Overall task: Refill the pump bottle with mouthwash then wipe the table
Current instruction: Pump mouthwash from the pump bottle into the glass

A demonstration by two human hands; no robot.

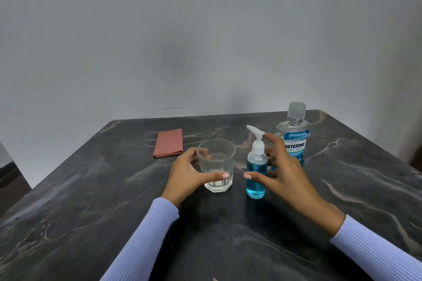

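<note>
Head view, looking down on a dark marbled counter [91, 201] against a plain grey wall. The left hand [189, 173] is curling round a clear glass tumbler [217, 164] standing upright near the counter's middle; the thumb is lying across the near face of the glass low down, while the other fingers are wrapping behind it and showing only blurred through the glass, so the grip is closed on the tumbler. What the tumbler is holding is hard to make out. Just right of it the pump bottle [256, 173] is standing upright, showing blue liquid through most of its clear body, with its white pump head fitted and the spout pointing left and away. The right hand [283, 173] is hovering spread open around the bottle's right side, thumb extending towards its near side and forefinger reaching up by the pump head; whether any fingertip is touching the bottle cannot be told, and the grip is holding nothing. Behind that hand the mouthwash bottle [294, 134] is standing capped, its lower body and part of its label hidden by the fingers. A folded reddish cloth [169, 146] is lying flat at far left, well apart. Lilac ribbed sleeves are covering both forearms, cut off at the frame's bottom edge.
</note>
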